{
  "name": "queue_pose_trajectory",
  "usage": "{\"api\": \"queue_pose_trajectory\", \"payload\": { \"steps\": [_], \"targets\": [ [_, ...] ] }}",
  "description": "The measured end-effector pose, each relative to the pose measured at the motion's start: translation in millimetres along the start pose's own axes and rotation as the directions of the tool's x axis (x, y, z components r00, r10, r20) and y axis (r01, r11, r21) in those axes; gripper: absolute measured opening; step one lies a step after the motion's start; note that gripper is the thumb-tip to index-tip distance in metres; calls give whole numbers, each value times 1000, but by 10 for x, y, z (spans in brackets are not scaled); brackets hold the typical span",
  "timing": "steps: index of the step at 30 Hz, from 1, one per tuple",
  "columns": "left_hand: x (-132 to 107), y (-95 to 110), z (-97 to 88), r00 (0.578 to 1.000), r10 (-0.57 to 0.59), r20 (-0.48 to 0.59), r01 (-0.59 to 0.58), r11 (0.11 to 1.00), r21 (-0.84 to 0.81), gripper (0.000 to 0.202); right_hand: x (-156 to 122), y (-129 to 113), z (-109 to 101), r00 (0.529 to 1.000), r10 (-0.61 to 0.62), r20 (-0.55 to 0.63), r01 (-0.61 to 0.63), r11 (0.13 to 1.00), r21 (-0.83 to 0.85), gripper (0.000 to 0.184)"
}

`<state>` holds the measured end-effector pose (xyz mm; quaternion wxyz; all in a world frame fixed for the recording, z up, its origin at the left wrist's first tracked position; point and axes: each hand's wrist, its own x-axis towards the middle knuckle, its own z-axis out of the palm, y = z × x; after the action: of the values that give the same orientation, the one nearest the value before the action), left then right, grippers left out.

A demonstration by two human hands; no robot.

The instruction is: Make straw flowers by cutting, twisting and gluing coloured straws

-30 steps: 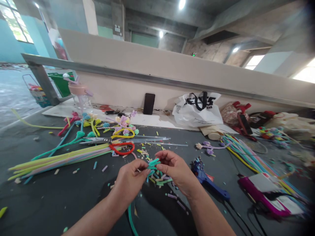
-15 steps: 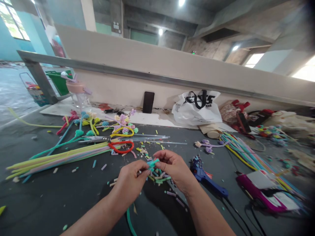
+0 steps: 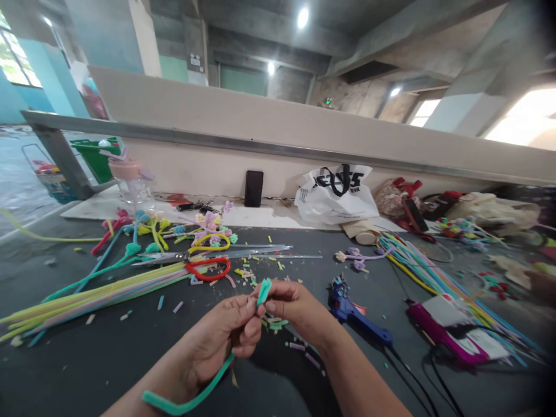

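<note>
1. A dark counter [image 3: 87,370] filled the lower frame, backed by a pale wall with a phone [image 3: 253,188] leaning against it at centre.
2. At lower centre, the left hand [image 3: 221,336] was closed around a teal pipe cleaner [image 3: 191,399], whose tail curved toward the lower left.
3. The right hand [image 3: 291,307] pinched the cleaner's upper tip with fingers together, touching the left hand.
4. Red-handled scissors [image 3: 208,267] lay left of centre; a blue glue gun [image 3: 351,310] lay just right of the hands.

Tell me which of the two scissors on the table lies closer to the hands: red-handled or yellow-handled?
The red-handled scissors. They lie just beyond the left hand and right hand; the yellow-handled scissors sit farther back, toward the wall.
</note>
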<state>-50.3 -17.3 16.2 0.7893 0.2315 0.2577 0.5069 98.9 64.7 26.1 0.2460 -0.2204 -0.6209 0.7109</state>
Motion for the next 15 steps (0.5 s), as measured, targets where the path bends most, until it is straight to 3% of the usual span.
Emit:
{"api": "queue_pose_trajectory", "payload": {
  "steps": [5,10,12,14,15],
  "targets": [
    [35,-61,21,994,47,-98,-47,999,5,16,34,54,69,996,-70,-46,74,993,93,13],
    [94,-140,78,961,155,-230,-101,968,231,23,55,94,107,991,-21,-130,44,983,179,16],
    [82,-54,45,942,240,-232,-121,893,433,23,53,77,100,988,18,-155,14,978,206,18],
    [37,114,-25,911,378,-168,-168,710,683,21,48,38,77,971,20,-237,29,979,203,20],
    [7,208,-60,841,513,-172,-202,593,780,22,46,16,63,960,7,-282,49,980,192,21]
  ]
}}
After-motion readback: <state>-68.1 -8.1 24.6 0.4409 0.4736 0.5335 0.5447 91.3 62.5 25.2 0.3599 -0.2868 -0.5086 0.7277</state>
